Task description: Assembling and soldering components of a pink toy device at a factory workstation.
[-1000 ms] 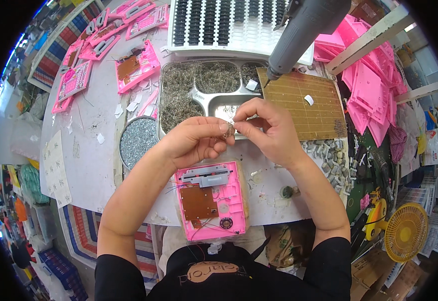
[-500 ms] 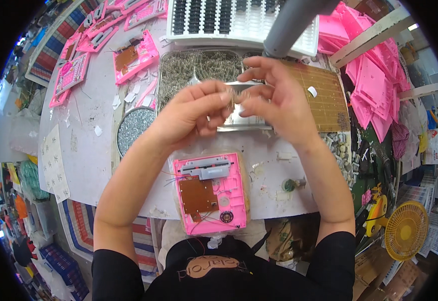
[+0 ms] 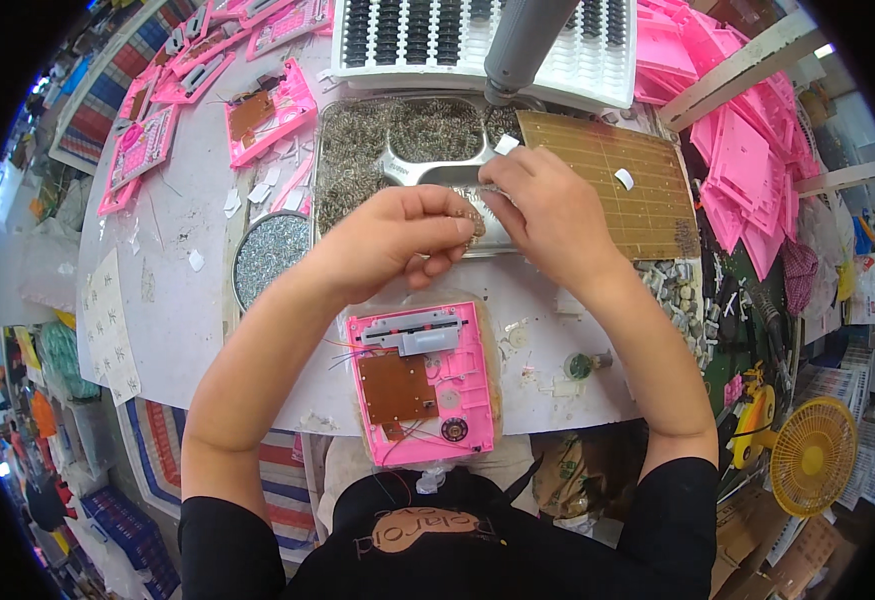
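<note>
My left hand (image 3: 392,240) and my right hand (image 3: 552,215) meet fingertip to fingertip above the near compartment of a metal tray (image 3: 397,170) filled with small wire springs. A small clump of springs (image 3: 473,226) is pinched at my left fingertips, and my right thumb and fingers close on the same clump from the right. An open pink plastic casing (image 3: 422,385) lies below my hands near the table edge. It holds a brown circuit board, a grey part, thin wires and a small round speaker.
A round dish of tiny metal parts (image 3: 272,255) sits left of the tray, a brown perforated board (image 3: 617,180) right of it. Behind stand a white rack of black pieces (image 3: 427,40) and a grey cylinder (image 3: 522,45). Pink casings (image 3: 257,110) lie far left, pink panels (image 3: 747,150) far right.
Both hands have moved away from me, from above the pink casing to over the spring tray, staying together fingertip to fingertip.
</note>
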`<state>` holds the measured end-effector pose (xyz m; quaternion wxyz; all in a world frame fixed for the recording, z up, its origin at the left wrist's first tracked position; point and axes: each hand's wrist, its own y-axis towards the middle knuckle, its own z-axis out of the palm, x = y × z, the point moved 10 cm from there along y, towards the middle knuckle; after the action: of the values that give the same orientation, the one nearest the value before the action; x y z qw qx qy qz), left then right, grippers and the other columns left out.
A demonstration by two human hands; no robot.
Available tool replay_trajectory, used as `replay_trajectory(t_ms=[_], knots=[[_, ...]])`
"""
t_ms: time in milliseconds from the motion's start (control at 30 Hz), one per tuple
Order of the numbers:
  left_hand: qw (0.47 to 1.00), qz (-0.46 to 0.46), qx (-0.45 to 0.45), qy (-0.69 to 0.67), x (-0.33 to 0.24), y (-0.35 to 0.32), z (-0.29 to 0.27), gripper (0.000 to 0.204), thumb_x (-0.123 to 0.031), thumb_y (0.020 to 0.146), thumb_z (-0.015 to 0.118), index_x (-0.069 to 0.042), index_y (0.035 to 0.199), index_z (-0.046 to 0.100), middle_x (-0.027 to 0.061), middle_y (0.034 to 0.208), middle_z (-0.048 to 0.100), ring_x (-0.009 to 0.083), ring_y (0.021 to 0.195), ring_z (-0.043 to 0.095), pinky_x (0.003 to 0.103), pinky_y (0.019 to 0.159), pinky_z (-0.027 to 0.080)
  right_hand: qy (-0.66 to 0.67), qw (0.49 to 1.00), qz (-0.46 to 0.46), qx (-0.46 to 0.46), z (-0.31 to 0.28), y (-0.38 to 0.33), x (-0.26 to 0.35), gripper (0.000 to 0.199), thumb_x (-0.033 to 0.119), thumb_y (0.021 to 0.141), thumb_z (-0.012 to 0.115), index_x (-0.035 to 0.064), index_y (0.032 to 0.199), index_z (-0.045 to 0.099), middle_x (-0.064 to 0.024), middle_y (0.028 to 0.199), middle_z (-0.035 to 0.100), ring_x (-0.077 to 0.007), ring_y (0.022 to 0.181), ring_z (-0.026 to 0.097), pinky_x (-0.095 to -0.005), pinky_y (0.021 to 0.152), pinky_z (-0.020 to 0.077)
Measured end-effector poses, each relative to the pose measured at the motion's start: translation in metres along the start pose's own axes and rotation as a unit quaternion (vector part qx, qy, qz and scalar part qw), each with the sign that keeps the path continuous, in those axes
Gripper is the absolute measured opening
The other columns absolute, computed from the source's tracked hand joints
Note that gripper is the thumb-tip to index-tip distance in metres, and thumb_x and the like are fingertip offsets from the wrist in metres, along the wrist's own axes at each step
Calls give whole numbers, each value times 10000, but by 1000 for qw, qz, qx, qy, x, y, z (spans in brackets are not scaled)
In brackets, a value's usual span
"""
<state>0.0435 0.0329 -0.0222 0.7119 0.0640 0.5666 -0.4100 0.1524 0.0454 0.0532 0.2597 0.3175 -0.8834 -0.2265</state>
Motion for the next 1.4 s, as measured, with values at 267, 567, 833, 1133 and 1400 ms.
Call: replay_trajectory(t_ms=[267,567,833,1133,1400], knots=[[983,93,-91,131,0,-1,-8,155,-113,961,631,-28,1086,599,-22,797,604,37,587,535,201,487,417,248,915,233,218,41,-17,-11,478,437,956,624,-24,841,676,-122,711,665,-263,619,593,-363,613,476],[988,79,-105,-80,3,-11,-21,176,-176,1004,599,-18,1071,635,-9,776,588,41,562,491,180,446,343,525,777,315,143,51,-38,-28,485,418,1018,566,35,725,611,26,587,501,-64,542,434,-272,488,344],[982,137,-128,-3,-7,-7,-10,199,-143,1027,535,-2,1155,594,11,801,592,60,649,500,211,562,420,485,784,361,137,49,-44,-30,444,406,1039,491,84,745,579,4,591,544,-69,489,486,-223,426,332],[778,386,-155,471,-52,-39,26,330,-92,901,701,-38,1149,490,113,812,676,223,621,657,327,568,508,594,665,366,266,84,-51,3,526,480,1030,489,48,747,592,-24,595,546,-66,439,463,-218,392,312],[958,205,-90,176,-31,-20,-2,240,-89,946,661,-25,1122,511,93,877,708,133,706,688,248,584,513,581,723,332,174,58,-34,-4,346,330,1034,550,84,792,573,18,661,529,-55,532,446,-207,485,344]])
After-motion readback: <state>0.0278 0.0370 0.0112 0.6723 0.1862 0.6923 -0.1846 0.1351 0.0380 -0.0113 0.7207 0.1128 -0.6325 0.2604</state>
